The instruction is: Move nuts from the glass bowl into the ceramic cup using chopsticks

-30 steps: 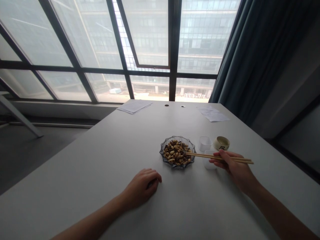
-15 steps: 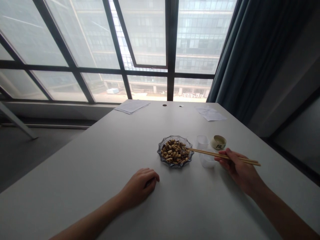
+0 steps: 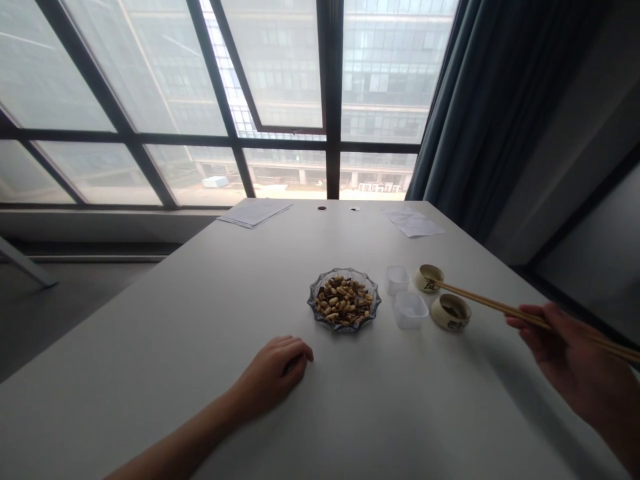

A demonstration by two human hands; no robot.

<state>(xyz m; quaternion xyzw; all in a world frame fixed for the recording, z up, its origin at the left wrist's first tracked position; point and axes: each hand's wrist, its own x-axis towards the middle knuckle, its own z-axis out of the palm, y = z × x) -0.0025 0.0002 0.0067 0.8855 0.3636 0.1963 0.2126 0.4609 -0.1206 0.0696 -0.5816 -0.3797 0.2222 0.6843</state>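
Observation:
My right hand (image 3: 575, 353) is closed round a pair of wooden chopsticks (image 3: 493, 305), held at the right side of the table. Their tips reach left to the rim of the farther small ceramic bowl (image 3: 429, 283); whether they pinch anything is too small to tell. Below them stands a nearer ceramic bowl (image 3: 451, 315) with something dark inside. A scalloped glass dish (image 3: 313, 310) holds a mix of nuts and dark-shelled seeds (image 3: 343, 301). Near its front, my left hand (image 3: 277, 367) rests on the table, fingers curled in with nothing visible in them.
Two clear plastic cups, a nearer one (image 3: 411, 311) and a farther one (image 3: 397, 280), stand between the dish and the bowls. Paper sheets lie at the back left (image 3: 256, 212) and back right (image 3: 414, 222) of the white table (image 3: 200, 320). Windows and a dark curtain (image 3: 450, 133) are behind.
My right hand has moved right with the chopsticks, whose tips went from the glass dish to the farther ceramic bowl. The nearer bowl is now uncovered. My left hand stays in place.

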